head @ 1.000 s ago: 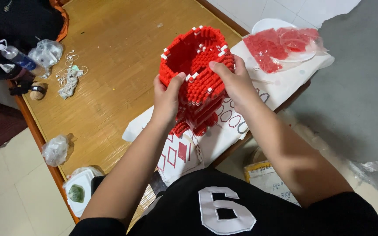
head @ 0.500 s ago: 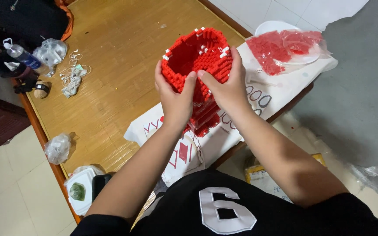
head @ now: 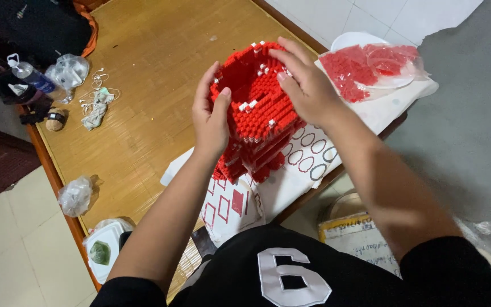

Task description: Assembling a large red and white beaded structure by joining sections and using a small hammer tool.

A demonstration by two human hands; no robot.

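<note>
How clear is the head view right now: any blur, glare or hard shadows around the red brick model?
Head view: the red brick model is sharp enough that its studs show, and both the left hand and right hand are crisp; lighting is soft and even with faint shadows; mild sheen on the clear bag of red bricks; wide-angle stretching at the edges.

Home room, lived-in: woven bamboo-mat tabletop [head: 143, 68], pale tiled floor [head: 7, 244], black backpack [head: 35, 25], clear plastic water bottle [head: 29, 74], tangled white earphones [head: 98, 99].
</note>
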